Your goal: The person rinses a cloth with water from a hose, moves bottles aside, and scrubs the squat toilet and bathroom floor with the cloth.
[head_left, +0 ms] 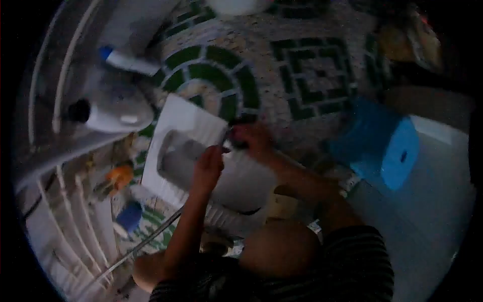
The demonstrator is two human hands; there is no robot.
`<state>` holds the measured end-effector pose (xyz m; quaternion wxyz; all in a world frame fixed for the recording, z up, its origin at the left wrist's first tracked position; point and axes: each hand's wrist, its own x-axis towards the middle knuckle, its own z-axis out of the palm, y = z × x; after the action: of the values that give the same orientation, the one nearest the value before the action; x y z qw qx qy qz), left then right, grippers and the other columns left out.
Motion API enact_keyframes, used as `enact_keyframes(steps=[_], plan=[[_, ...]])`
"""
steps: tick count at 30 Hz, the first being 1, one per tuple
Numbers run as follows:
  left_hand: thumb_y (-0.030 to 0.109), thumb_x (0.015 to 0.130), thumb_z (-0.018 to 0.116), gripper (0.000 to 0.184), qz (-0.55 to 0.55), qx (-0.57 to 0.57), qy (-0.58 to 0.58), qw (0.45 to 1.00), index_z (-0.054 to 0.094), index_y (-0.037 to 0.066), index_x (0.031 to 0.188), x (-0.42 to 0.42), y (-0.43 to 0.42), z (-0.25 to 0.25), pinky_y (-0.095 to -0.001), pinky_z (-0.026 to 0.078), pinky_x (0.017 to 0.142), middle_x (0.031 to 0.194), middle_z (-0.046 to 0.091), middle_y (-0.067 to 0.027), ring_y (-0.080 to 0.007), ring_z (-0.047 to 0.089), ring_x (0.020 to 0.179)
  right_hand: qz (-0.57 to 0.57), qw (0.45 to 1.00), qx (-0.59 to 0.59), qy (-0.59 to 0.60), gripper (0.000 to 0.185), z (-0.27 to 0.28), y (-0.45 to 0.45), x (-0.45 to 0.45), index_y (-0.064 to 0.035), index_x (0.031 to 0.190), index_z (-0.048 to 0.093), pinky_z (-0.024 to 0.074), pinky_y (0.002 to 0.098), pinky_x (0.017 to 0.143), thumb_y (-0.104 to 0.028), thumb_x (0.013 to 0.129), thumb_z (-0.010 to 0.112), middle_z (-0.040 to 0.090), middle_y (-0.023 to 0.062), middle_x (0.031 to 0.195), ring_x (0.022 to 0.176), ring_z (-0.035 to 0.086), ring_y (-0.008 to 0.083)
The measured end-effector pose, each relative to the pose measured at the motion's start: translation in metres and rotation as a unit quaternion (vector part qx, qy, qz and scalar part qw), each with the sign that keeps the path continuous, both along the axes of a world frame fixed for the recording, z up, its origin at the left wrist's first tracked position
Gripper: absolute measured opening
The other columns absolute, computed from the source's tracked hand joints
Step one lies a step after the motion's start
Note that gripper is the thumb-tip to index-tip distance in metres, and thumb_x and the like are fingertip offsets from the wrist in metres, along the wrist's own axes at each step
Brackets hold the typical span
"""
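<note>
A white squat toilet pan (171, 108) lies below me, with ribbed foot rests along its side. Over the pan, my left hand (209, 165) is closed, its fingertips pointing toward the other hand; a thin dark bit shows by them. My right hand (255, 142) is closed too, just to the right and a little farther away. At its fingers is a small dark thing with a pinkish patch, too dim and blurred to name. The two hands are close together but seem apart.
Left of the pan lie a white jug-like bottle with a black cap (79, 110) and a white bottle with a blue cap (128, 63). A blue bucket (375, 143) lies tipped at right. Green mosaic floor (241, 95) surrounds the pan. A thin rod (138, 247) slants at lower left.
</note>
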<state>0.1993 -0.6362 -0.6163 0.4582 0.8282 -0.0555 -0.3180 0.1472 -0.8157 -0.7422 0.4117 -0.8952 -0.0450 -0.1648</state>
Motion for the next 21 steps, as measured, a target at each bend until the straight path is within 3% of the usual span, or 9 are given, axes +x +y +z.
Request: enact_keyframes(steps=[2,3,5,6,8,9,13,17,21], plan=[[0.029,0.094,0.046,0.027,-0.073,0.025,-0.126,0.989,0.062,0.007,0.095,0.002,0.002,-0.019,-0.0226,0.03,0.047,0.057,0.04,0.0047,-0.0054,0.037,0.051,0.024,0.986,0.123,0.109,0.033,-0.002,0.002,-0.027,-0.0083,0.106,0.059,0.0447,0.0359,0.085,-0.004,0.074,0.062,0.059,0.0086,0.109,0.099,0.056,0.0232],[0.029,0.094,0.046,0.028,-0.08,0.033,-0.1,0.991,0.062,0.007,0.095,0.009,-0.005,-0.006,-0.0227,0.03,0.047,0.057,0.04,0.0049,-0.0052,0.037,0.051,0.025,0.97,0.18,0.161,0.036,-0.003,0.002,-0.041,-0.0068,0.114,0.055,0.0457,0.035,0.086,-0.003,0.079,0.06,0.057,0.0082,0.114,0.102,0.055,0.0208],[0.03,0.094,0.044,0.03,-0.044,0.015,-0.004,0.999,0.062,0.006,0.095,0.012,-0.015,0.013,-0.0228,0.03,0.047,0.056,0.04,0.005,-0.0047,0.037,0.051,-0.095,0.863,0.408,0.283,0.038,0.047,-0.011,-0.071,-0.0074,0.109,0.057,0.043,0.0349,0.092,-0.002,0.073,0.061,0.058,0.0084,0.114,0.106,0.055,0.0233],[0.029,0.094,0.044,0.03,-0.001,-0.01,0.068,0.998,0.062,0.006,0.095,0.013,-0.017,0.021,-0.0227,0.029,0.046,0.056,0.04,0.005,-0.0043,0.036,0.05,-0.146,0.837,0.432,0.304,0.043,0.068,-0.027,-0.089,-0.0075,0.118,0.05,0.0432,0.0376,0.094,-0.002,0.077,0.058,0.055,0.0084,0.115,0.109,0.052,0.0231],[0.028,0.095,0.043,0.03,0.048,-0.041,0.127,0.99,0.063,0.006,0.095,0.013,-0.014,0.017,-0.0221,0.026,0.044,0.056,0.04,0.0054,-0.0031,0.034,0.048,-0.302,0.597,0.677,0.305,0.04,0.129,-0.047,-0.128,-0.0088,0.118,0.051,0.0458,0.0418,0.091,-0.004,0.079,0.057,0.055,0.0079,0.113,0.108,0.051,0.026],[0.029,0.095,0.043,0.031,0.026,-0.039,0.118,0.992,0.063,0.005,0.095,0.012,-0.012,0.017,-0.022,0.026,0.044,0.056,0.04,0.0053,-0.003,0.034,0.048,-0.352,0.58,0.68,0.278,0.04,0.135,-0.064,-0.16,-0.0085,0.119,0.05,0.0458,0.0415,0.09,-0.006,0.079,0.057,0.055,0.0086,0.112,0.107,0.052,0.0261],[0.03,0.094,0.044,0.031,-0.008,-0.037,0.109,0.993,0.063,0.005,0.095,0.014,-0.015,0.024,-0.0218,0.028,0.046,0.057,0.041,0.0049,-0.0033,0.036,0.05,-0.476,0.738,0.427,0.216,0.043,0.087,-0.159,-0.322,-0.0075,0.123,0.046,0.0457,0.0407,0.087,-0.01,0.081,0.057,0.056,0.0113,0.108,0.104,0.053,0.0264],[0.031,0.094,0.045,0.031,-0.006,0.01,0.136,0.991,0.063,0.005,0.095,0.015,-0.026,0.045,-0.0219,0.029,0.048,0.058,0.043,0.0042,-0.0039,0.037,0.052,-0.525,0.785,0.264,0.198,0.047,0.059,-0.222,-0.401,-0.0066,0.127,0.042,0.0455,0.0398,0.084,-0.015,0.083,0.057,0.058,0.0139,0.104,0.1,0.053,0.0266],[0.031,0.094,0.045,0.03,-0.034,-0.025,0.107,0.993,0.062,0.006,0.095,0.015,-0.025,0.046,-0.0218,0.03,0.048,0.058,0.042,0.0041,-0.0041,0.037,0.052,-0.477,0.831,0.193,0.214,0.053,0.055,-0.24,-0.354,-0.0079,0.132,0.037,0.0448,0.0392,0.084,-0.017,0.084,0.058,0.057,0.0165,0.105,0.099,0.054,0.0272]])
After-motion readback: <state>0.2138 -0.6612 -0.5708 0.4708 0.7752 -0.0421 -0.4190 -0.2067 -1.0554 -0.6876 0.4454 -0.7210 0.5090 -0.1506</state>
